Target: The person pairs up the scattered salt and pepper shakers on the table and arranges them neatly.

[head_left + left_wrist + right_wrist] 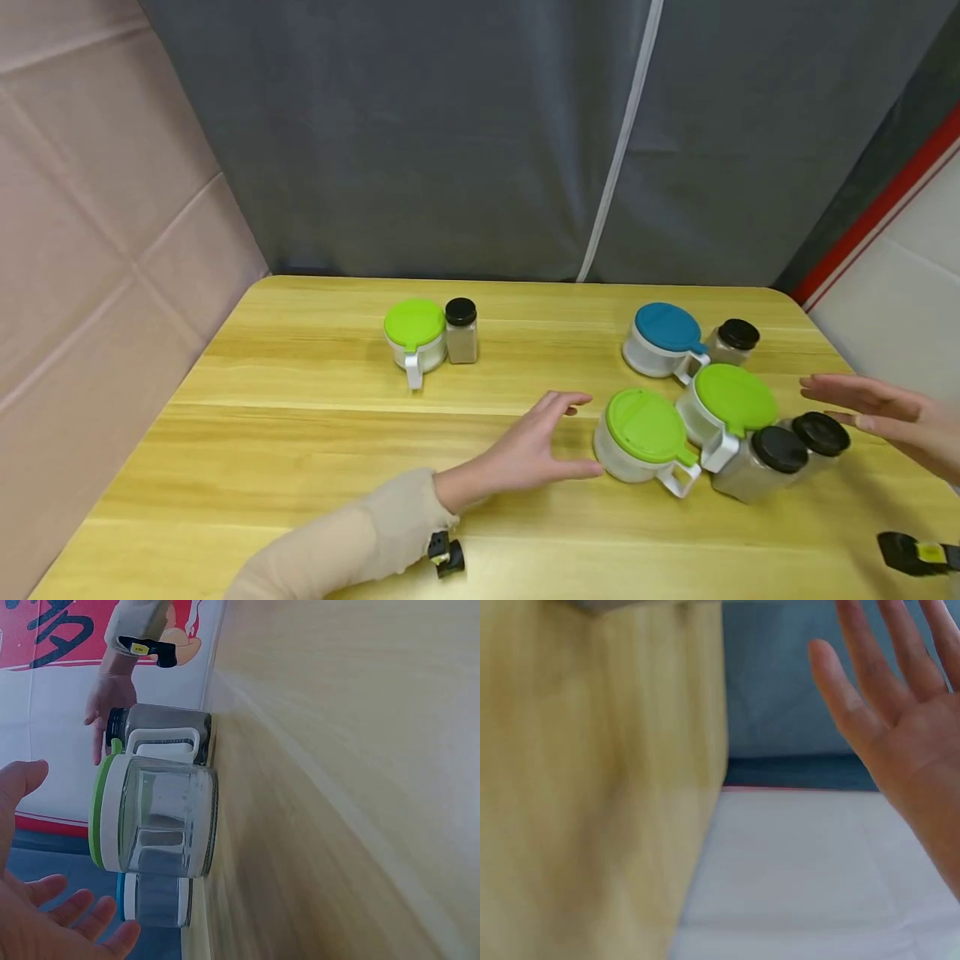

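My left hand (pixel 528 450) reaches to the left side of a green-lidded glass jar (pixel 647 429) with a white handle, thumb and fingers spread apart around nothing. Behind that jar's handle stands a second green-lidded jar (pixel 735 400). Two black-capped shaker jars (pixel 780 450) (pixel 821 433) sit close together to its right. My right hand (pixel 892 412) hovers just right of these, and its fingers are extended in the right wrist view (pixel 915 742). In the left wrist view the nearest green-lidded jar (pixel 161 817) stands beyond the left fingers.
A blue-lidded jar (pixel 663 337) and another black-capped jar (pixel 733 340) stand behind the cluster. Farther left, a green-lidded jar (pixel 416 333) stands beside a black-capped jar (pixel 461 332). A grey curtain (pixel 420 150) hangs behind the wooden table (pixel 300 450).
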Demonstrator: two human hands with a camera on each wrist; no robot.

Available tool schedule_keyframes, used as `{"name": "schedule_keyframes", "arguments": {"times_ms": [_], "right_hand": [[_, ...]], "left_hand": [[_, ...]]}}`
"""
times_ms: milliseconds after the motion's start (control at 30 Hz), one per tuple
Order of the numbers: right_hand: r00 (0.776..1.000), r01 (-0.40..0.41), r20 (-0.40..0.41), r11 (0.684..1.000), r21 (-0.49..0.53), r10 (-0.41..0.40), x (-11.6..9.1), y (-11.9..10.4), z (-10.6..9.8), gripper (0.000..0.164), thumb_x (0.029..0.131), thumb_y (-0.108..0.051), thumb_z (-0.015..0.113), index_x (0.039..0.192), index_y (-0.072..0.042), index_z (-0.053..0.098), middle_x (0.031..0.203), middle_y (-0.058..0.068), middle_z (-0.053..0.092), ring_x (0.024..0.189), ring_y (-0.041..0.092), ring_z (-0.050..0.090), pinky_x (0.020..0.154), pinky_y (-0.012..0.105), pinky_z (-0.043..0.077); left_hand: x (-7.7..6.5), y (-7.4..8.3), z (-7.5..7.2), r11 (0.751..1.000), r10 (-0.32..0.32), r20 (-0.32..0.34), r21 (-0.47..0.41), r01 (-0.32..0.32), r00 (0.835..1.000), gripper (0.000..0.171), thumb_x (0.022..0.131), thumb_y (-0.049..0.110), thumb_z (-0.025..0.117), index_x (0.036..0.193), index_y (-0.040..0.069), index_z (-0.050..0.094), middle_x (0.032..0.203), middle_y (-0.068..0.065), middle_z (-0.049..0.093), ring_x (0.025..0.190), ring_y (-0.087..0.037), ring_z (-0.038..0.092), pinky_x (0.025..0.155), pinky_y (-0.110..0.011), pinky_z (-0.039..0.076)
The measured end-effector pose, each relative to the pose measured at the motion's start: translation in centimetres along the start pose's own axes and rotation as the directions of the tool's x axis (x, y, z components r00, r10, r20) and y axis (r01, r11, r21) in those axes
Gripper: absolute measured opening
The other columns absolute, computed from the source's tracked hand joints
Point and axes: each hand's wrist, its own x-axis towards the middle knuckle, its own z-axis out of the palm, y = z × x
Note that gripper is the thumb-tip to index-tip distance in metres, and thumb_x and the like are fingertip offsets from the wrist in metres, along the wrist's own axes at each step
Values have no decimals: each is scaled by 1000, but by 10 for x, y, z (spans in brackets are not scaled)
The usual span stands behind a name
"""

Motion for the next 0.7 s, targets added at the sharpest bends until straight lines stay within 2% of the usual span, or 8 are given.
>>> {"name": "schedule_keyframes", "arguments": {"times_ms": [67, 233, 300, 333, 500, 600, 700], "right_hand": [[1000, -13, 23, 1000, 28, 12, -2, -7, 7, 51, 91, 16, 24, 138, 4, 10, 141, 17, 19, 123, 7, 28, 86, 15, 34], [998, -34, 47, 998, 52, 31, 3, -45, 34, 50, 91, 16, 24, 138, 6, 10, 140, -3, 26, 122, -2, 25, 85, 12, 31], [997, -56, 53, 996, 73, 52, 5, -55, 41, 50, 91, 15, 23, 138, 6, 10, 138, -11, 28, 121, -6, 23, 84, 12, 32], [998, -59, 42, 995, 79, 56, 6, -59, 45, 49, 90, 16, 23, 137, 7, 11, 137, -11, 29, 120, -7, 23, 82, 13, 33], [997, -74, 39, 990, 119, 70, 6, -63, 51, 49, 89, 17, 24, 136, 7, 14, 136, -10, 31, 119, -7, 25, 78, 16, 36], [997, -63, 62, 977, 206, 51, 7, -60, 51, 50, 88, 18, 23, 136, 8, 14, 136, -7, 32, 119, -4, 27, 80, 18, 37], [995, -70, 88, 947, 314, 44, 8, -56, 51, 51, 88, 18, 22, 137, 6, 12, 136, -6, 33, 119, -3, 30, 81, 20, 39]], "left_hand": [[3, 1, 3, 1000, -11, 7, 2, 11, 1000, 76, 75, 40, 68, 135, 13, 30, 127, -2, 37, 113, -11, 37, 91, -27, 34], [10, 1, 12, 999, -32, 13, 26, 31, 999, 84, 72, 43, 70, 138, 14, 25, 130, -1, 34, 116, -12, 36, 93, -27, 32], [13, 2, 16, 999, -38, 8, 37, 38, 999, 87, 71, 43, 70, 138, 14, 24, 131, -2, 33, 117, -12, 35, 94, -27, 31], [14, 2, 18, 998, -41, 4, 43, 40, 999, 88, 71, 44, 70, 138, 13, 23, 132, -3, 32, 118, -12, 34, 94, -28, 31], [20, 2, 26, 996, -75, -8, 38, 75, 997, 94, 67, 46, 72, 139, 13, 20, 133, -4, 31, 118, -13, 33, 94, -29, 30], [23, 2, 30, 995, -98, -10, 33, 98, 995, 97, 66, 48, 72, 140, 15, 18, 133, -3, 31, 118, -13, 34, 94, -29, 31], [27, -1, 35, 994, -109, -11, 30, 109, 994, 99, 65, 48, 73, 140, 16, 17, 133, -3, 31, 117, -13, 35, 93, -28, 32]]}}
